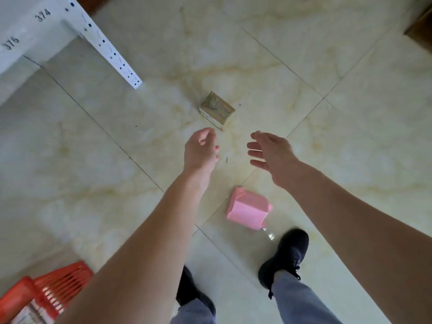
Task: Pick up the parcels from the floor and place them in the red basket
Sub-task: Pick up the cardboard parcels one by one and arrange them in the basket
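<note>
the red slatted plastic basket (58, 291) is cut off by the bottom-left corner and partly covered by the left forearm; something pale with print lies inside it, too blurred and cropped to name. the printing on the small brown-and-cream cardboard box parcel (217, 110) is too soft to read. a clear plastic scrap (268, 233) trails from the lower corner of the pink paper-wrapped box parcel (248, 208); what it is cannot be told. the left black shoe (187, 286) is mostly hidden behind the left arm, the right black shoe (286, 256) shows in full.

the left hand (201, 149) hangs with fingers loosely curled and apart, gripping nothing. the right hand (268, 150) is spread, fingers separate, also holding nothing. the brown parcel lies on the pale marbled tile floor (327, 160) just beyond the left fingertips, not touching them. the pink parcel lies on the floor behind both hands, between the wrists and near the right shoe. a white perforated metal shelf post (109, 47) with labels 374 and 376 stands well off beyond the left fingers.
</note>
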